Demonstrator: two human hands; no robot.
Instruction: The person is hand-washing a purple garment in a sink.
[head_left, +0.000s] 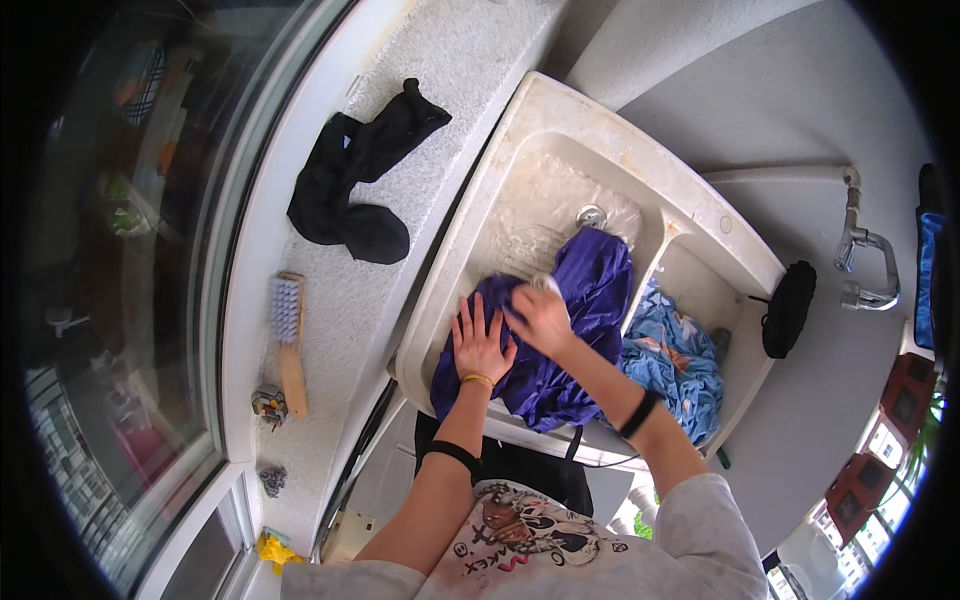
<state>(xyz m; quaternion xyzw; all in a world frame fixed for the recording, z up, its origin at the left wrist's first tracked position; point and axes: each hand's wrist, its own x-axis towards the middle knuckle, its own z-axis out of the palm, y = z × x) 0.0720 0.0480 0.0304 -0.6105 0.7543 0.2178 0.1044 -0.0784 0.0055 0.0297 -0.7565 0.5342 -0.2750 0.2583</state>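
Observation:
A wet purple cloth (592, 300), shiny and crumpled, lies in the larger basin of a white laundry sink (450, 262) and over its front rim. My left hand (481, 349) presses flat on the cloth's left part, fingers spread. Just to its right, my right hand (541, 319) is curled on the same cloth and pinches a bunched fold; motion blurs the fingertips. A small whitish thing (547, 283) shows beside its knuckles, too blurred to name. Shallow water and a metal drain (591, 217) are visible beyond the cloth.
Light blue patterned fabric (667, 360) fills the smaller right basin. A chrome faucet (870, 262) and a black pouch (789, 309) are at the right. On the left ledge are black socks (352, 180), a wooden scrub brush (292, 345), a steel-wool scourer (273, 480) and yellow cloth (277, 551).

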